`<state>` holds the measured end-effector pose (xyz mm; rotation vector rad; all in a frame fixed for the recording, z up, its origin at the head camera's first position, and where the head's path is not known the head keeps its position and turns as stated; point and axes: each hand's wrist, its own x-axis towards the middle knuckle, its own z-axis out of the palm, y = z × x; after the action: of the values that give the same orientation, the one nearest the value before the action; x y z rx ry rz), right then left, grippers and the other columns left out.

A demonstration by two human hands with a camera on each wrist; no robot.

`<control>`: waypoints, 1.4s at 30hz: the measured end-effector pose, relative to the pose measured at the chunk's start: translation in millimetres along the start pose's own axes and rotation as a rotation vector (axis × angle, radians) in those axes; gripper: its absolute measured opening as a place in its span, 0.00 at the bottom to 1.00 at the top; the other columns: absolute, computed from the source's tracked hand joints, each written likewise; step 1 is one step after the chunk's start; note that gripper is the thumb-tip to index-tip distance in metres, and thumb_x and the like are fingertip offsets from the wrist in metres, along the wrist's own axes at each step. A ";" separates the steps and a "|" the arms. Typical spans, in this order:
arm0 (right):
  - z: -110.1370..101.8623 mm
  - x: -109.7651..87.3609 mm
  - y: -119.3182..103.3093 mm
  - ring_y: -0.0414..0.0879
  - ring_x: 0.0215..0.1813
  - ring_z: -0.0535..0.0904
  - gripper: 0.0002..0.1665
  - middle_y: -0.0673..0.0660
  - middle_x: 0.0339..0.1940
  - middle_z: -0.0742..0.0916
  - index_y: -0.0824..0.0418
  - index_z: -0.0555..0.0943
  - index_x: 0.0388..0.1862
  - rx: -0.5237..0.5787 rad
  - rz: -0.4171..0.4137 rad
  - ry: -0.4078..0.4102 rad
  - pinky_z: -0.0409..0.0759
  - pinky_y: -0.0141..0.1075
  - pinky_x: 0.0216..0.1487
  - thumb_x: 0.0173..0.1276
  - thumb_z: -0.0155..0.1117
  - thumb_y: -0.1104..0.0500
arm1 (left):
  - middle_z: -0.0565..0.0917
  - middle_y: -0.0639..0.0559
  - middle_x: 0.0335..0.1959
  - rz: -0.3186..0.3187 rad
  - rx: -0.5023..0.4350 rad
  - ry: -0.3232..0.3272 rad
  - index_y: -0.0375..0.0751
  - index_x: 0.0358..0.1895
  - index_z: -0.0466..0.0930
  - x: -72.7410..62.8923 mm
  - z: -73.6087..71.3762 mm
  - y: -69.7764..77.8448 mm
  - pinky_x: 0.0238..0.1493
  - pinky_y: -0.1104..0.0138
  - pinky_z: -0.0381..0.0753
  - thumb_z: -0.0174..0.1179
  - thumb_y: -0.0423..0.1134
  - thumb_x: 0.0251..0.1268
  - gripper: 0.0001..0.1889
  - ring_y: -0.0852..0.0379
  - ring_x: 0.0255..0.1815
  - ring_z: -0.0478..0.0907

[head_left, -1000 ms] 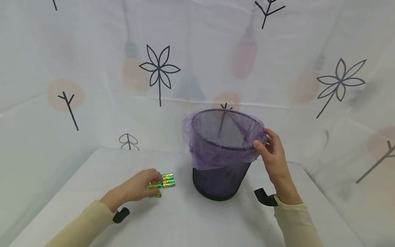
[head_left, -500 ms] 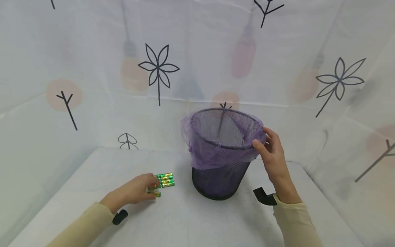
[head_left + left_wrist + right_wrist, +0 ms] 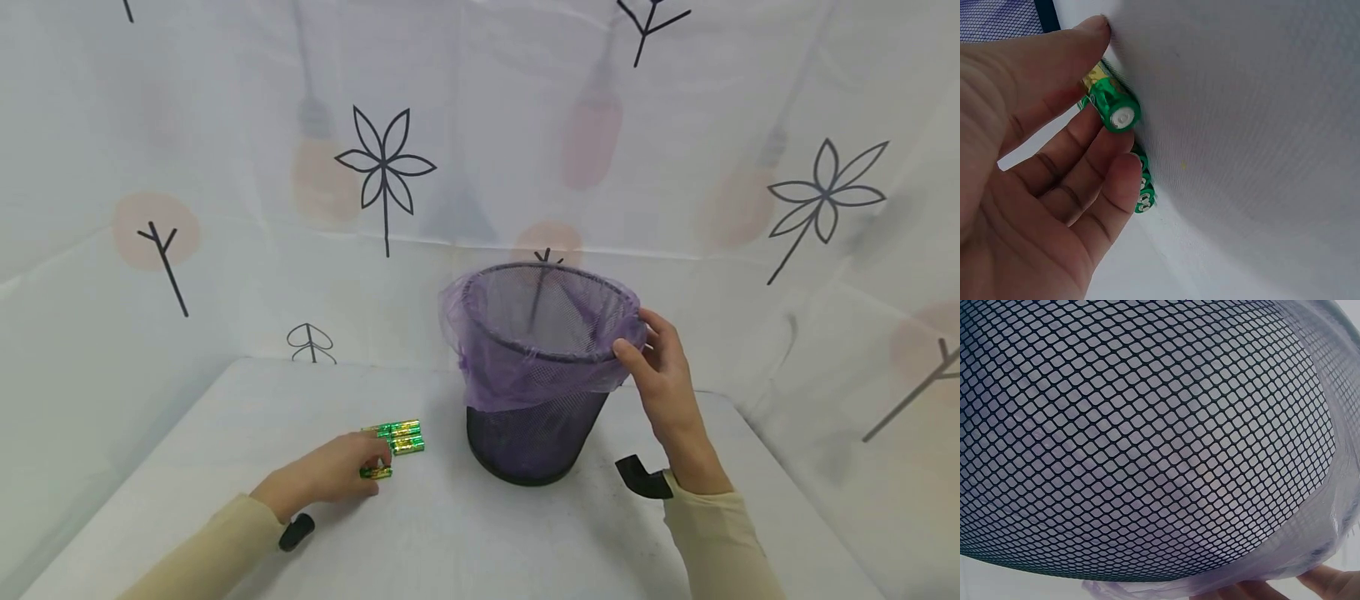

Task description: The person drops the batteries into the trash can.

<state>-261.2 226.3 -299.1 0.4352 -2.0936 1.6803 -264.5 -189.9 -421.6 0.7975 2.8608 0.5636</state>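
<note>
Your left hand, half-curled, hold uncertain: shifted onto the front battery left of the bin, apparently singling it out, other batteries further exposed; your right hand: gripping the bin's liner.

Head cam: we're up high, facing forward and down over the table
Left wrist: super close, we look along the left hand at the batteries
Right wrist: we're right up on the bin
Batteries: head and left wrist share 'em

Free gap between batteries and bin, patterned curtain closing the back
</note>
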 end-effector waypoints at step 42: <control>-0.5 -0.2 2.1 0.53 0.65 0.66 0.38 0.65 0.69 0.65 0.56 0.53 0.75 -0.009 0.006 0.002 0.66 0.33 0.59 0.71 0.56 0.56 | 0.75 0.60 0.25 0.021 -0.166 -0.091 0.51 0.33 0.76 4.8 7.2 0.8 0.30 0.68 0.72 0.66 0.38 0.57 0.07 0.63 0.28 0.70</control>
<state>-262.0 227.2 -300.9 0.4250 -2.1025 1.6729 -266.7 -184.5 -428.0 0.8050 2.6840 0.7363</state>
